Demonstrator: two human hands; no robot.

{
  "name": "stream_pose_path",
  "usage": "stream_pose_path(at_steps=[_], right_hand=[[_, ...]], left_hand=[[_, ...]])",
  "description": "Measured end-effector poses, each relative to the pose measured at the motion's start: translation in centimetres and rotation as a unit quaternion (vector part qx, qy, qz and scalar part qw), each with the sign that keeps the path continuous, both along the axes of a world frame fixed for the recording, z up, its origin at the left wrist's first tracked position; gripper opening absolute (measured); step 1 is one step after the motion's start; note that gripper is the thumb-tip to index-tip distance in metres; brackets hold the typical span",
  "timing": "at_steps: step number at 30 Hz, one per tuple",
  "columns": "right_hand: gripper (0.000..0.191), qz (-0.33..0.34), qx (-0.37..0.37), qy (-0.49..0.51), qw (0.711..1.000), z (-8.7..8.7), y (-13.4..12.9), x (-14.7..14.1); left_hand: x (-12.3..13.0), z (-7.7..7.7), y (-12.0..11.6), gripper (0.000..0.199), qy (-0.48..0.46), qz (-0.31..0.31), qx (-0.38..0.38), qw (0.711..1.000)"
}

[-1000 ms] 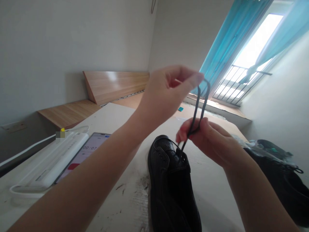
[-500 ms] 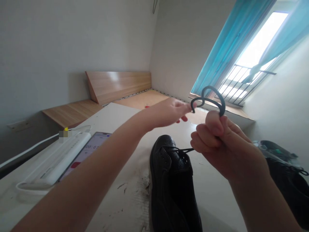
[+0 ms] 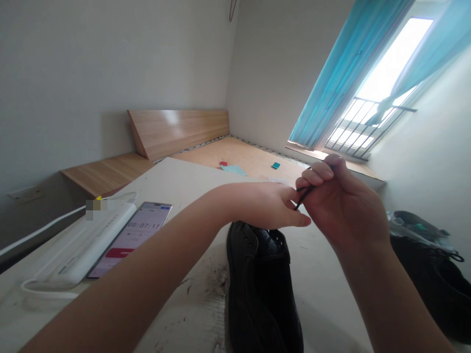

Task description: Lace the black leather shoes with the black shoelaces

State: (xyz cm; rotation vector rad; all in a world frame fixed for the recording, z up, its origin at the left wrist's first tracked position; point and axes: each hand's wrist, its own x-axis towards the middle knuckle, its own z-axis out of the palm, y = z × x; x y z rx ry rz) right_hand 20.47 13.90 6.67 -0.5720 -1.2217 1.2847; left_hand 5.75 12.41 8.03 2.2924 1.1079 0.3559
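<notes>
Logging the hands first: your right hand (image 3: 340, 203) is closed, its fingers (image 3: 316, 174) curled around a dark shoelace (image 3: 303, 196), with only a short length showing, angled down and to the left. Your left hand (image 3: 263, 206) is open and relaxed, fingers reaching toward the right hand, with no grip visible. Its fingertips sit right at the lace, but you cannot tell whether they touch it.

Shoe position: a black leather lace-up shoe (image 3: 259, 289) lies on the white table (image 3: 184, 215) directly below your hands, with its eyelet rows at the far end, partly covered by your left hand. Where the lace meets the shoe is hidden. Dark scuffs mark the tabletop just left of the shoe.

Left of the shoe, a phone (image 3: 142, 235) lies flat showing a timer at 00:07:17 and a red button. A white power bank (image 3: 81, 245) sits just beside it, with a white cable (image 3: 40, 233) running off toward the wall.

Right of the table, a clear plastic bag (image 3: 408, 223) sits against a black item (image 3: 427, 279), too dark to identify.

Beyond the table: a wooden floor (image 3: 250, 164) with small red and teal pieces on it, and a teal curtain (image 3: 349, 73) at a barred window (image 3: 353, 122).
</notes>
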Motion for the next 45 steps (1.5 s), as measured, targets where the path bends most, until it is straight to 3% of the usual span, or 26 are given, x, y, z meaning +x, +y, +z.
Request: stream_pose_path(at_steps=[3,6,10,15,17,19,22,24,26,28,31,34,39,45], right_hand=[[0.026,0.017,-0.021,0.032,0.999,0.0,0.6,0.6],[0.029,-0.004,-0.077,0.093,0.993,-0.1,1.7,1.4],[0.034,-0.087,-0.135,0.132,0.978,-0.8,4.0,3.0],[0.036,-0.143,-0.112,0.093,0.979,-1.1,6.6,6.2],[0.038,-0.156,-0.094,0.085,0.98,-0.9,7.1,7.3],[0.039,-0.171,-0.07,0.07,0.98,-0.5,7.3,8.0],[0.026,-0.186,-0.034,0.03,0.982,-0.6,7.0,8.3],[0.009,-0.178,-0.017,-0.032,0.983,-1.6,6.3,7.9],[0.015,-0.124,-0.018,-0.159,0.979,-3.5,5.2,7.2],[0.017,-0.019,-0.046,-0.304,0.951,-5.9,4.0,6.3],[0.04,0.069,-0.082,-0.387,0.916,-9.3,2.5,4.9],[0.045,0.096,-0.08,-0.421,0.898,-11.0,2.2,4.2],[0.039,0.123,-0.054,-0.459,0.878,-10.0,2.5,5.6],[0.033,0.188,-0.055,-0.567,0.8,-7.9,1.5,7.0]], left_hand=[[0.2,-0.6,0.7,0.018,-0.075,0.013,-0.041,0.996],[-0.1,-0.7,1.4,0.028,-0.226,0.037,-0.069,0.971],[-0.4,-0.7,2.3,0.03,-0.424,0.117,-0.116,0.891],[-1.7,0.7,2.2,0.029,-0.595,0.107,-0.182,0.775],[-2.9,1.8,1.7,0.032,-0.634,0.118,-0.164,0.747],[-4.1,2.7,1.2,0.032,-0.645,0.145,-0.137,0.738],[-5.6,2.7,0.4,0.03,-0.621,0.175,-0.098,0.758],[-5.9,1.5,-0.1,0.029,-0.581,0.186,-0.099,0.786],[-5.8,-0.5,-0.7,0.027,-0.519,0.181,-0.135,0.825],[-5.3,-2.9,-1.3,0.032,-0.426,0.161,-0.183,0.871],[-4.6,-6.0,-2.0,0.043,-0.29,0.164,-0.119,0.935],[-4.4,-7.6,-2.2,0.041,-0.185,0.168,-0.051,0.967],[-5.2,-8.5,-1.6,0.024,-0.069,0.182,0.02,0.981],[-5.7,-9.6,-1.3,0.038,0.0,0.173,0.037,0.984]])
